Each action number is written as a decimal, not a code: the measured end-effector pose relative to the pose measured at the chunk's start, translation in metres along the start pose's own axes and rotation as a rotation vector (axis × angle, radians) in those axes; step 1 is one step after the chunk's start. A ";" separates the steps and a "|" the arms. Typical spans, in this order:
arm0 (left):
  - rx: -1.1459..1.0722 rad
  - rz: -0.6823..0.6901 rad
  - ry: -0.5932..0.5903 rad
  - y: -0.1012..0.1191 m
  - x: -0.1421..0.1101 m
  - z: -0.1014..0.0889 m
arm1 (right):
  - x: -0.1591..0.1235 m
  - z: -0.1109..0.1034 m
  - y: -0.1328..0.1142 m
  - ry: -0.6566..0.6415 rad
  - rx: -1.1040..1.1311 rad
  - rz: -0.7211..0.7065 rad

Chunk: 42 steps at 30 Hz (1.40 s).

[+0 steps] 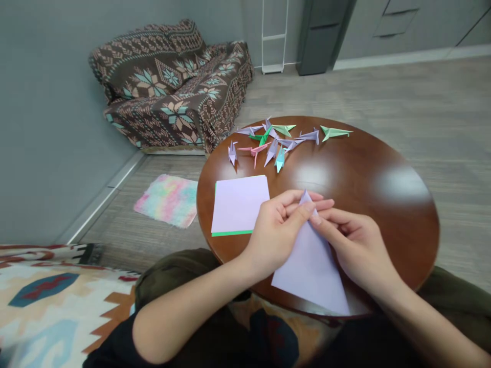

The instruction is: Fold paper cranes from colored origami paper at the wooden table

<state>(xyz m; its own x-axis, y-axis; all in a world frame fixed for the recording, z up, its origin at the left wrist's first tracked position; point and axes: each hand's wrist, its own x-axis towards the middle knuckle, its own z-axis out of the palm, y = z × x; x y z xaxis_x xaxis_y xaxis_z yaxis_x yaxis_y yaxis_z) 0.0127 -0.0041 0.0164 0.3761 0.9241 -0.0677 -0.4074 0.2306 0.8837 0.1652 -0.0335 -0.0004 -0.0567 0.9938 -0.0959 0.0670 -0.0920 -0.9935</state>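
Grip | you are pinching a folded pale-lilac paper triangle (310, 266) near its tip, left hand (274, 232) and right hand (355, 250) both closed on it over a round glossy brown wooden table (383, 174) | beside you: a square lilac sheet on green paper (240, 204) | farther off: multicoloured origami cranes (270, 145)

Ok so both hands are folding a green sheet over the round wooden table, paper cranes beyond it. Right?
No, the color's wrong: the sheet is lilac, not green, as the head view shows. The rest stands: the left hand and right hand are folding it over the round wooden table, paper cranes beyond it.
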 end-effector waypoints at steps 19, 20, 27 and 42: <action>-0.071 -0.069 0.152 0.007 -0.004 0.002 | -0.002 0.004 0.000 -0.033 -0.065 -0.062; -0.075 -0.074 0.151 0.007 -0.004 0.001 | -0.003 0.005 0.000 -0.033 -0.064 -0.062; -0.127 -0.070 0.118 0.005 -0.002 -0.001 | -0.004 0.004 0.000 -0.024 -0.095 -0.063; -0.062 -0.021 0.161 0.002 0.003 -0.004 | -0.002 0.006 -0.001 -0.012 -0.150 -0.090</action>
<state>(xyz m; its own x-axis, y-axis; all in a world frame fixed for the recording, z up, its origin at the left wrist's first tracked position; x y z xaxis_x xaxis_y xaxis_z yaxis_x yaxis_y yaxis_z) 0.0101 0.0000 0.0161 0.2484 0.9547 -0.1637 -0.4536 0.2640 0.8512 0.1592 -0.0357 0.0001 -0.0808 0.9967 -0.0090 0.2091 0.0081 -0.9779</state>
